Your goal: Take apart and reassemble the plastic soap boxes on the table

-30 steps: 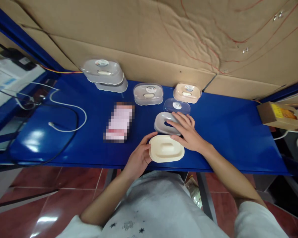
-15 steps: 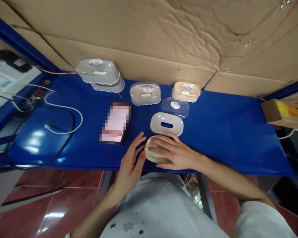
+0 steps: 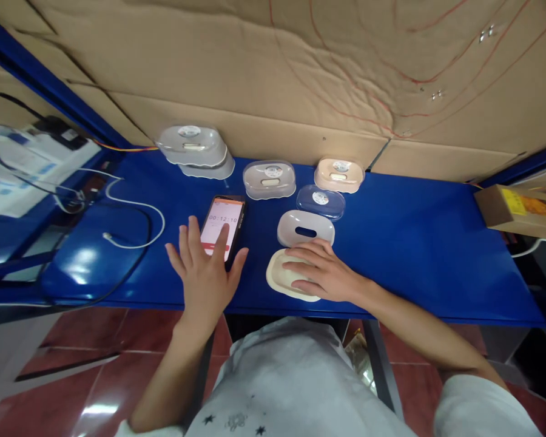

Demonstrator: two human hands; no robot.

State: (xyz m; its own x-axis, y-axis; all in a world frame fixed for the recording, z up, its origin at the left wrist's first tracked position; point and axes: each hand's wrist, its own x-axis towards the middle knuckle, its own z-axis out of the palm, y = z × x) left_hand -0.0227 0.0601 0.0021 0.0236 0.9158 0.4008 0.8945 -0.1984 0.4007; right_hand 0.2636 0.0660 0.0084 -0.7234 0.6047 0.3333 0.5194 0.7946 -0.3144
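My left hand [image 3: 207,273] is spread over the lower part of a phone [image 3: 216,221], which shows a running-time display; its index finger reaches across the screen. My right hand [image 3: 325,270] lies with extended fingers on a cream oval plastic piece [image 3: 277,276] near the table's front edge, covering its right part. Just behind that piece is a white oval plastic part [image 3: 286,227] with a slot through its middle. Beyond it lies a clear oval lid [image 3: 334,209] with a round sticker.
Along the back of the blue table [image 3: 404,243] stand a peach lidded box [image 3: 323,179], a grey lidded box [image 3: 255,182] and stacked grey boxes [image 3: 209,159]. Cables [image 3: 157,209] lie at left. A cardboard box [image 3: 500,209] sits at the right edge.
My left hand has left the cream piece and moved left over the phone, fingers spread. My right hand stays on the cream piece. The view has shifted slightly.
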